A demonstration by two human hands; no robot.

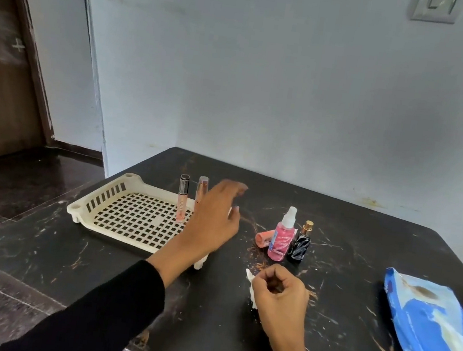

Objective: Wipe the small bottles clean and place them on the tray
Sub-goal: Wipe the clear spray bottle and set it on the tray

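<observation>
Nearest, the right hand (279, 293) is curled shut around a white wipe (250, 288). Farther and to its left, the left hand (212, 220) hovers open and empty over the right edge of the tray (97, 202), where two tubes (182, 198) stand upright. Three unplaced bottles (284, 238) cluster just beyond the right hand, the pink one upright; the right hand looks slightly nearer them

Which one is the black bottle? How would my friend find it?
Find the cream tray on the dark table. Right of it stand three small items together. The black bottle is the rightmost, beside the taller pink spray bottle; it alone is glossy black with a gold cap.
</observation>
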